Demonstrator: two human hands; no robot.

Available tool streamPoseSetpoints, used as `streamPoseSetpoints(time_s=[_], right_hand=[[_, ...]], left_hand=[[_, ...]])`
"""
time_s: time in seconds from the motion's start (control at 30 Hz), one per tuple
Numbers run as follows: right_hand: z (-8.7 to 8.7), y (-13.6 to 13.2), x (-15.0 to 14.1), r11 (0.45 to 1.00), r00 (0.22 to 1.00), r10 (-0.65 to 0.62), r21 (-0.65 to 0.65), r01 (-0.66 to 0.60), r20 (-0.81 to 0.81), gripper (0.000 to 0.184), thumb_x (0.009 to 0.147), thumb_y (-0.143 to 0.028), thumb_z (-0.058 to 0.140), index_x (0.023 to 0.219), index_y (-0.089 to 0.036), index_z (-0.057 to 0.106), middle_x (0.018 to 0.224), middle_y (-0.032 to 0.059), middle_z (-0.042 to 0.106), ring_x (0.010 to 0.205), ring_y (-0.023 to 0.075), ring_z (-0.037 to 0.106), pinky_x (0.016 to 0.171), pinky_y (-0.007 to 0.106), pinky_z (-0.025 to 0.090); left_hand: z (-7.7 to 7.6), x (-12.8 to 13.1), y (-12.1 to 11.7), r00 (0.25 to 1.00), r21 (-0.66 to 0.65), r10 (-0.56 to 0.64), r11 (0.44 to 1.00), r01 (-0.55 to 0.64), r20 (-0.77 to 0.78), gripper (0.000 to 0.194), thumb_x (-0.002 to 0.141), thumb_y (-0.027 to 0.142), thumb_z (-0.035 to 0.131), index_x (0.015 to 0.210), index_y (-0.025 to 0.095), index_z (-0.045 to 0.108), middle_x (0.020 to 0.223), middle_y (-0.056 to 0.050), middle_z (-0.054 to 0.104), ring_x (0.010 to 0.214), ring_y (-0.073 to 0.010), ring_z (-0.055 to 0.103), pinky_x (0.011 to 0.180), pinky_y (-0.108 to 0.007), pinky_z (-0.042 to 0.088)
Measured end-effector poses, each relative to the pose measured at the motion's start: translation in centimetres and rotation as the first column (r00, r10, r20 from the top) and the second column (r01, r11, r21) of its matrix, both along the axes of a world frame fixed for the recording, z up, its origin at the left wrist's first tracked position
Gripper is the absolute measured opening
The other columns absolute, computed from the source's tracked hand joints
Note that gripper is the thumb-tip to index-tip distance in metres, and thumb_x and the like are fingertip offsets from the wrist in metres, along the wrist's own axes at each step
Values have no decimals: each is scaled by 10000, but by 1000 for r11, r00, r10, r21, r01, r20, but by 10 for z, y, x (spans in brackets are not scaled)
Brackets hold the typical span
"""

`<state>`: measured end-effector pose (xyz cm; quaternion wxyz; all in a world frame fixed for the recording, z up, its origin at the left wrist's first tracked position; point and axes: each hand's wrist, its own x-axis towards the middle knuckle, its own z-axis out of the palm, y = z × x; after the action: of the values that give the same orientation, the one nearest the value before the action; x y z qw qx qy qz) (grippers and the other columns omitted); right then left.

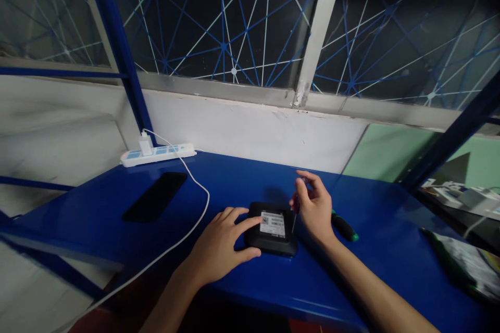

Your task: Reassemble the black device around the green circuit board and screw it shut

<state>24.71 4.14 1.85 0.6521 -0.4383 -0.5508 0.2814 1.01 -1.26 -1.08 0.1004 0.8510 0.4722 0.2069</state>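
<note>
A black box-shaped electronic device [254, 226] with rounded corners lies on the blue table, its white printed label [273, 223] facing up. My left hand [221, 242] steadies it from the left, thumb at the near edge and index finger on the label. In my right hand [314, 205] is a slim screwdriver [295, 217], held upright between closed fingers, its handle mostly covered. The shaft points down at the device's right edge; whether the tip touches a screw I cannot tell. Beside my right wrist lies a tool with a black and green handle [344, 226].
On the blue table [242, 171], a dark phone-like slab [155, 196] lies at the left. Behind it sits a white power strip [158, 154] with a charger [146, 143]. A white cable [203, 187] runs toward the front edge. A bag [464, 260] lies far right.
</note>
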Motion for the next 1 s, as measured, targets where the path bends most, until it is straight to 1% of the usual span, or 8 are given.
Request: streamPoseSetpoints(time_s=[0.2,0.33,0.47,0.63,0.7,0.77,0.9,1.0], right_hand=[[-5,-6,-8,995,997,81,-59,-79,21,337,932,-509,620,1128,-235,618,510,-63,609,385,134,555,397,243,435],[-5,-4,-7,997,996,70,-44,-68,58,314,923,-495,635,1108,-241,634,531,-65,597,422,141,580,419,249,443],[-2,-3,-4,997,995,71,-23,-69,70,288,907,-487,657,1056,-241,676,710,-20,654,510,134,617,468,261,484],[-1,-3,-5,985,985,165,-40,-167,-47,334,985,-514,515,1109,-238,657,948,35,705,633,141,680,560,284,546],[-2,-3,-6,979,976,196,-44,-201,-98,338,992,-529,490,1072,-239,643,960,40,719,686,158,698,618,307,573],[-3,-3,-5,978,975,197,-46,-203,-106,330,980,-539,510,1036,-240,639,947,36,717,689,162,695,602,303,569],[-2,-1,-4,989,990,141,-44,-141,-17,269,908,-497,653,985,-239,643,797,1,678,638,160,668,549,278,537],[0,-1,-4,988,990,142,-53,-143,-23,294,909,-490,653,1068,-244,620,810,3,697,653,167,687,565,287,548]], left_hand=[[1,1,2,1000,19,15,1000,-15,-18,571,888,475,728,1425,427,540,1390,-35,588,1244,-323,550,1039,-504,470],[2,1,2,1000,3,23,1000,-23,-15,571,884,471,737,1420,431,545,1394,-30,587,1251,-321,544,1044,-497,463],[1,1,1,999,-19,35,999,-35,-5,577,880,465,744,1420,446,540,1413,-23,574,1271,-323,530,1064,-506,448],[0,0,2,1000,-14,17,1000,-17,3,570,887,467,737,1421,436,544,1395,-27,589,1262,-321,535,1055,-504,455],[1,0,2,1000,-4,9,1000,-9,3,566,889,474,733,1421,426,548,1388,-29,595,1255,-321,540,1047,-498,463],[1,1,2,1000,2,5,1000,-5,-4,571,887,470,737,1424,419,548,1387,-33,599,1250,-319,546,1044,-496,466],[2,1,1,1000,-5,19,1000,-19,-16,584,871,454,760,1416,421,555,1382,-31,607,1248,-317,550,1054,-502,458],[2,1,2,1000,3,22,1000,-22,-3,576,870,465,756,1410,430,560,1380,-29,608,1249,-323,550,1051,-510,459]])
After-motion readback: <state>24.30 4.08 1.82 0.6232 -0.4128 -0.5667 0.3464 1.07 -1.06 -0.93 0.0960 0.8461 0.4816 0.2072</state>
